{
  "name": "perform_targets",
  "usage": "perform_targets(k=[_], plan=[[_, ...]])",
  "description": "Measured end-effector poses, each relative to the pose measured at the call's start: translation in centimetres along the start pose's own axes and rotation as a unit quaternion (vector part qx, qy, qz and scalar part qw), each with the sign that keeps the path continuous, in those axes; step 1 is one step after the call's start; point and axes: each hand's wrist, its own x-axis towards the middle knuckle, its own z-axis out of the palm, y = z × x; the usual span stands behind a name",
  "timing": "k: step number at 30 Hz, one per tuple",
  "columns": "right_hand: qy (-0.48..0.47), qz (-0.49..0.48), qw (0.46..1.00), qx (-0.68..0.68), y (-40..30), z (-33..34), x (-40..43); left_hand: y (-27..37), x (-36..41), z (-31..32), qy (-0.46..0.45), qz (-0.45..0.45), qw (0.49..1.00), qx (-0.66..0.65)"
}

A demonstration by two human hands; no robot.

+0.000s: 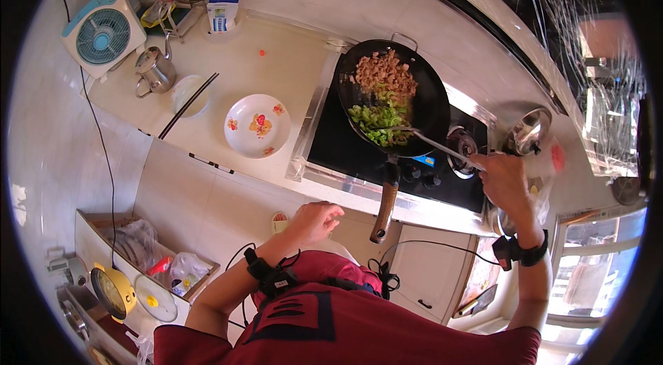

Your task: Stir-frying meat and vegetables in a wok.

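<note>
My right hand [503,181] grips the metal handle of a cooking spatula [445,147]. Its head dips into chopped green vegetables [380,119] at the near side of a black wok [432,101], and the food hides most of it. Browned meat pieces [386,72] lie in the far half of the wok, touching the greens. The wok's wooden-look handle [384,209] points toward me. My left hand [316,221] hovers in front of my body, left of that handle, holding nothing, its fingers loosely bent and apart.
The wok sits on a black gas hob [331,142]; a second burner [462,150] is to the right. Left on the counter are a patterned white plate [243,132], chopsticks [189,106] across a bowl [181,89], a metal kettle [157,72] and a fan [103,33].
</note>
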Motion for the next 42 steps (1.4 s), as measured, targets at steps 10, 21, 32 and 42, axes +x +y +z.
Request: perform_targets(k=[10,21,32,42], plan=[[-0.006,0.137,0.984,0.114,-0.7,3.3,1.9,-0.5,0.8,-0.5,-0.02,0.019,0.999,0.022],[-0.046,0.237,0.97,0.023,6.0,6.8,7.9,-1.0,-0.4,-1.8,-0.02,-0.034,0.999,0.0],[0.083,0.175,0.968,0.158,-1.2,8.2,12.6,-1.5,-1.1,-2.6,0.007,-0.047,0.999,-0.013],[0.146,0.117,0.98,0.064,-4.6,2.6,8.6,-1.9,-0.2,-2.0,0.011,-0.006,1.0,-0.002]])
